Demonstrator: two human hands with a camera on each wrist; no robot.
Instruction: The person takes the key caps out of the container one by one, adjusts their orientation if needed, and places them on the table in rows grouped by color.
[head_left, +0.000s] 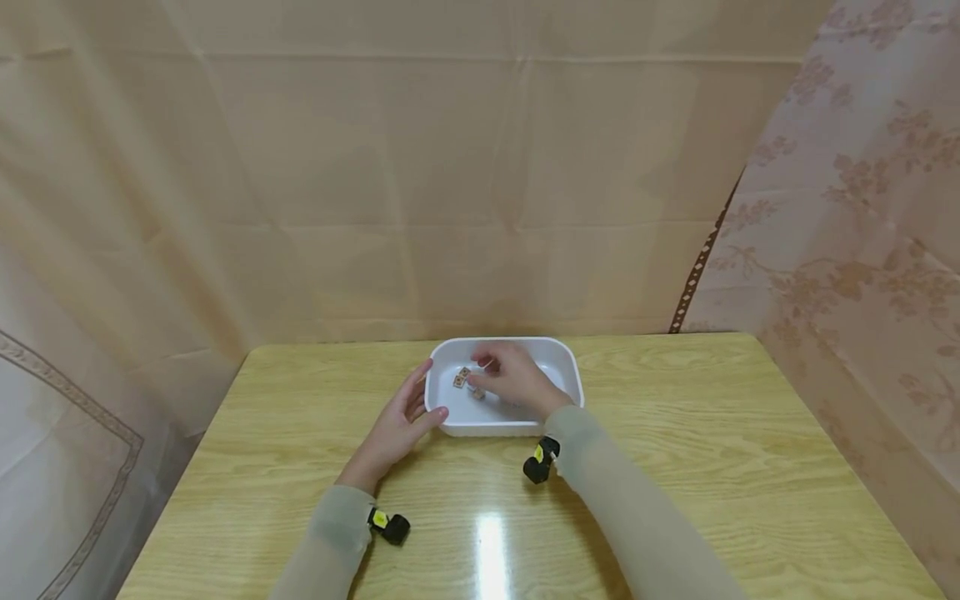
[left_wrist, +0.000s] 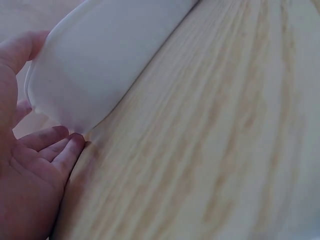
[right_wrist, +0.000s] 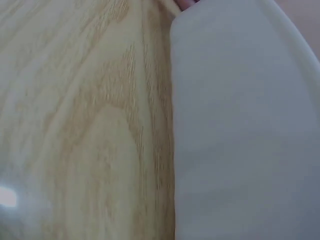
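A white rectangular tray (head_left: 558, 367) stands at the table's far edge, with several small light-brown blocks (head_left: 459, 381) bearing dark marks in its left half. My left hand (head_left: 393, 429) holds the tray's left end, thumb at the front corner and fingers along the side wall. In the left wrist view, this hand's thumb (left_wrist: 32, 44) is up at the rim and the other fingertips meet the wall low down. My right hand (head_left: 513, 379) reaches into the tray over the blocks, fingers bent, thumb and forefinger tips apart close beside them. Its palm side is hidden.
The wood-grain table (head_left: 675, 450) runs along both sides of the tray. A beige curtain (head_left: 450, 183) hangs behind the far edge, with a flowered cloth (head_left: 862, 208) at the right. Each sleeve carries a small black wrist camera (head_left: 540, 462).
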